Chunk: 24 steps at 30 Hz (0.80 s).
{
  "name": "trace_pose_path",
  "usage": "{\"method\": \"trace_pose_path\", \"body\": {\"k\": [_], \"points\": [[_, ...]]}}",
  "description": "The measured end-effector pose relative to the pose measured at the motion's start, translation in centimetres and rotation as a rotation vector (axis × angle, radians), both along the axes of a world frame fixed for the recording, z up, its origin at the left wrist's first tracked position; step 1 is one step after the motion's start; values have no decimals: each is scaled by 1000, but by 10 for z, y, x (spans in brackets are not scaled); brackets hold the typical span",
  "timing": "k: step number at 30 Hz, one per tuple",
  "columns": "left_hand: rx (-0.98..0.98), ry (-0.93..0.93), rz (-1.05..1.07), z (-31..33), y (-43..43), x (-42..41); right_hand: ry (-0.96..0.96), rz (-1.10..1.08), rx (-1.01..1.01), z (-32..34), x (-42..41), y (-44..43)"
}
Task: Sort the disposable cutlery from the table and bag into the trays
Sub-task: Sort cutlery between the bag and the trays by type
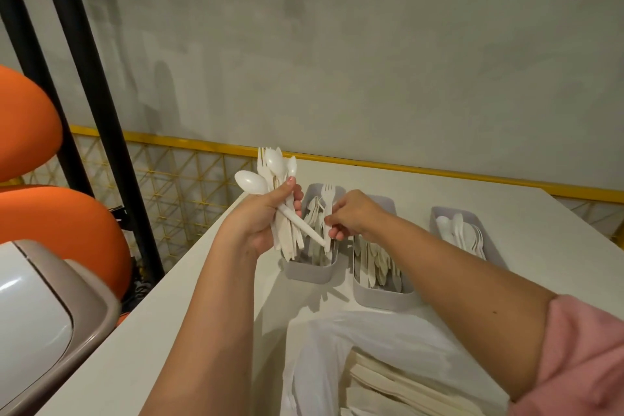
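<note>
Head view: right hand pinches an upright white fork just over the leftmost tray, left hand gripping the cutlery bundle beside.

Soft, rather dim light from above casts faint shadows on the white counter below the left tray and blotchy shade on the grey wall. Glare sits on the white lid at lower left; wide-angle distortion slants the 2 black posts at the left edge.
</note>
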<state>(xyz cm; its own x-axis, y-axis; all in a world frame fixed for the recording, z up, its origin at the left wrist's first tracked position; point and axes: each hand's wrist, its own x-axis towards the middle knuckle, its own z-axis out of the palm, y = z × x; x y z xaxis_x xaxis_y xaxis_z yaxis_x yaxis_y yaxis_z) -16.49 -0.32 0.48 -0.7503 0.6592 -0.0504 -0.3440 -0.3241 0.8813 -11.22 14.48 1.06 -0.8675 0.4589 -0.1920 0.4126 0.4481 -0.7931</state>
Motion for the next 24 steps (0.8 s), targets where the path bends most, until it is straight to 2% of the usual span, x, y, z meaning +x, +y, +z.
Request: {"method": "trace_pose_path", "body": {"k": [5, 12, 14, 19, 24], "points": [[-27, 22, -23, -5, 6, 2, -27, 0, 29, -9, -8, -8], [-29, 27, -30, -5, 6, 3, -49, 40, 247, -20, -15, -10], [-13, 16, -41, -4, 7, 5, -45, 56, 245, -17, -11, -8], [-14, 5, -19, -6, 12, 8, 108, 62, 132, -1, 4, -8], [-13, -13, 14, -10, 16, 6, 295, 158, 280, 12, 23, -20]]}}
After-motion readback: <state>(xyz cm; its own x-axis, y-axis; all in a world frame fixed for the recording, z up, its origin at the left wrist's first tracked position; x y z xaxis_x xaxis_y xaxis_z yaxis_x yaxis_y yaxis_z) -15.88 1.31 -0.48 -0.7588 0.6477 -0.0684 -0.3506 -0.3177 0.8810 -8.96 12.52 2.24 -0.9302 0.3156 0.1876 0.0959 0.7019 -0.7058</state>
